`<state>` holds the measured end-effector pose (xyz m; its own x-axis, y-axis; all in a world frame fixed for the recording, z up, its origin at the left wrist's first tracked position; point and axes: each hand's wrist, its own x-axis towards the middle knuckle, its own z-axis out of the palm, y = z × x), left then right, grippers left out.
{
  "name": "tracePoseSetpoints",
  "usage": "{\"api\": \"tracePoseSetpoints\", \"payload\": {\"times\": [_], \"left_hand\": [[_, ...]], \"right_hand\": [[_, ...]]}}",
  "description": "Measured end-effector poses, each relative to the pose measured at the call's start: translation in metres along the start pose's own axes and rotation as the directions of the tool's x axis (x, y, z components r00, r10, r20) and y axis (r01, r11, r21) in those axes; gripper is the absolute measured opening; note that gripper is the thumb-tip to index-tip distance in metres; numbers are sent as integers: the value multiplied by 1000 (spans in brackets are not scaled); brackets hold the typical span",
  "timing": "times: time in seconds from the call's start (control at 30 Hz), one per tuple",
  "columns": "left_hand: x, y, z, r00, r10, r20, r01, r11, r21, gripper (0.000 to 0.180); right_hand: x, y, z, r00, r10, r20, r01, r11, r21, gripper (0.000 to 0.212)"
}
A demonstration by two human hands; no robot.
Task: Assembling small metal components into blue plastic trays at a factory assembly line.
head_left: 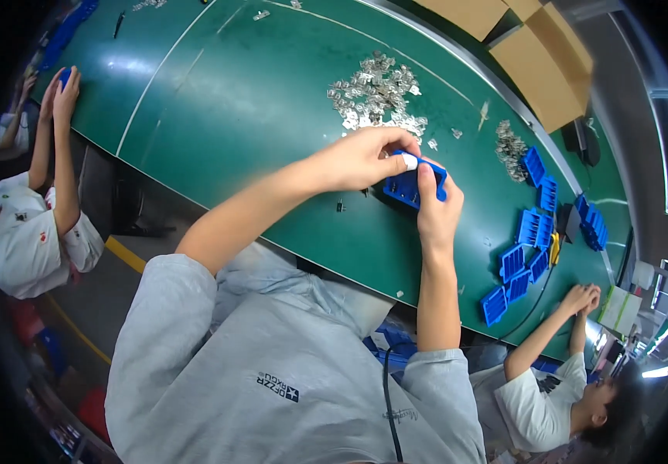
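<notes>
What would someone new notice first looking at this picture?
Probably the two bare hands meeting at the middle: the left hand and right hand both grip a blue plastic part over the green table. Just beyond lies a heap of small silver metal pieces, and to the right a scatter of more blue parts.

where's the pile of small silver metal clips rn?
Head view: the pile of small silver metal clips lies on the green table, just beyond the left hand and the blue plastic part.
</notes>
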<state>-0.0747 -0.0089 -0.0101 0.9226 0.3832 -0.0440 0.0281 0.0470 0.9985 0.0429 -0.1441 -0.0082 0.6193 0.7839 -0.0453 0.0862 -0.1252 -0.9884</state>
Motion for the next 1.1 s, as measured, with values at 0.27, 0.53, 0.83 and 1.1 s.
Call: {"api": "tracePoseSetpoints", "payload": {"times": [0.27,0.53,0.83,1.1], "left_hand": [[-5,12,5,988,-4,-152,35,979,199,24],[13,24,-21,884,264,-386,-89,906,414,24],[30,-2,-14,839,424,-342,73,536,841,21],[30,-4,-5,844,416,-339,139,442,886,24]], "right_hand": [[5,3,1,999,35,5,-35,998,53,24],[24,35,-17,971,224,-78,-154,845,512,51],[91,23,-43,993,116,11,-103,834,542,55],[95,19,-52,969,142,201,-244,657,713,67]]}}
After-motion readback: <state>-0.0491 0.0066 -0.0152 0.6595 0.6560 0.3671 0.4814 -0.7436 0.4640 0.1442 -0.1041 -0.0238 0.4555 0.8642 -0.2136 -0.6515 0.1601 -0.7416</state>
